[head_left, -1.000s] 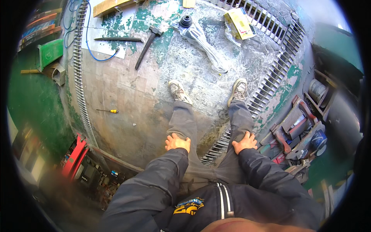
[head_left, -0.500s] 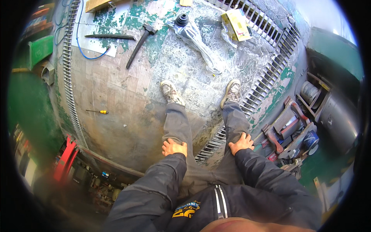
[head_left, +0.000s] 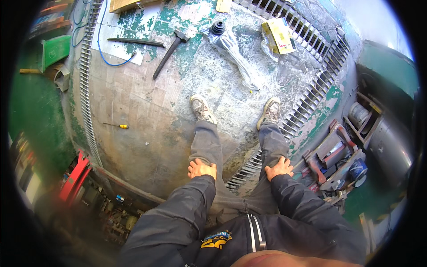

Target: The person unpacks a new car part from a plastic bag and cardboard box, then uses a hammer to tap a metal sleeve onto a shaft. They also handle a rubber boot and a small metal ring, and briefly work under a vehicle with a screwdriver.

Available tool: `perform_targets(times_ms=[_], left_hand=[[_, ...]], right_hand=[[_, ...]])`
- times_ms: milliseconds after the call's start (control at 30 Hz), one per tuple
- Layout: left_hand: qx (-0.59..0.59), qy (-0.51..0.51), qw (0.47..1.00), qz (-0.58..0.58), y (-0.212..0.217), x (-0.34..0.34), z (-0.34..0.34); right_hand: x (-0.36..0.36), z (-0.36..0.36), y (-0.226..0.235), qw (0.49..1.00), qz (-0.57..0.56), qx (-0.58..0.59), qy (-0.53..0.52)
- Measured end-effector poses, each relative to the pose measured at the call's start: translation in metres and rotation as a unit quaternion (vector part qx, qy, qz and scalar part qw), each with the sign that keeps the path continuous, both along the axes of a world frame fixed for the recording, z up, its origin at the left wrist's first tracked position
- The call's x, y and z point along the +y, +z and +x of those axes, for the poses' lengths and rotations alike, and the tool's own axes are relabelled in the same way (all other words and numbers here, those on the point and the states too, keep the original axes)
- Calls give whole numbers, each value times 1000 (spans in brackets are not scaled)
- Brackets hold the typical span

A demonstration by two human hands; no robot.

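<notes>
My left hand (head_left: 202, 169) rests on my left knee with its fingers bent over the grey trouser leg. On the other knee lies my right hand (head_left: 279, 168), thumb apart from the fingers. Neither holds any object. Beyond my shoes on the floor lie a hammer (head_left: 171, 54) with a dark handle, a long dark pry bar (head_left: 136, 42) and a black rubber boot (head_left: 218, 27) at the end of a part wrapped in clear plastic (head_left: 238, 60). A yellow box (head_left: 279, 35) with loose plastic lies to their right. A small yellow-handled screwdriver (head_left: 123, 127) is off to the left.
Metal floor grating (head_left: 307, 100) runs along the right, with another strip (head_left: 85, 89) on the left. A blue hose (head_left: 103, 53) curls at the upper left. A red metal arm (head_left: 74, 178) stands lower left; metal parts (head_left: 333, 155) and a grey cylinder (head_left: 391, 140) sit right.
The view has shifted slightly, so the floor items appear a little lower and further right. Both hands stay on my knees.
</notes>
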State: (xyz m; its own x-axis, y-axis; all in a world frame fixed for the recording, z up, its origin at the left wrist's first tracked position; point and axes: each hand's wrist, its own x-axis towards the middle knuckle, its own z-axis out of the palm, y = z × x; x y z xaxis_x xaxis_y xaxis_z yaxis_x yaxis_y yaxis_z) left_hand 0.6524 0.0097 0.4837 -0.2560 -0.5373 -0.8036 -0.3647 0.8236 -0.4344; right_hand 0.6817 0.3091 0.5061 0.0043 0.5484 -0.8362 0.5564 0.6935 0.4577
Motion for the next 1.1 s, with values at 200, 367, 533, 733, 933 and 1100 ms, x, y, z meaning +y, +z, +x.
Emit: perform_targets(times_ms=[200,367,533,733,933,1100], left_hand=[[-1,-7,1000,6,0,-1,2],[-2,-17,1000,1,-5,-1,11],[-3,-38,999,-8,-12,-1,23],[1,-22,1000,-4,-16,-3,27],[0,7,1000,2,-9,-12,8],[25,29,999,33,-1,-39,-25]], right_hand=[[-1,4,0,1000,2,6,3],[1,18,-5,1000,7,27,15],[3,24,-8,1000,5,22,17],[0,15,-9,1000,3,10,26],[-15,-9,-7,999,0,5,44],[-44,-51,-8,998,4,-3,60]])
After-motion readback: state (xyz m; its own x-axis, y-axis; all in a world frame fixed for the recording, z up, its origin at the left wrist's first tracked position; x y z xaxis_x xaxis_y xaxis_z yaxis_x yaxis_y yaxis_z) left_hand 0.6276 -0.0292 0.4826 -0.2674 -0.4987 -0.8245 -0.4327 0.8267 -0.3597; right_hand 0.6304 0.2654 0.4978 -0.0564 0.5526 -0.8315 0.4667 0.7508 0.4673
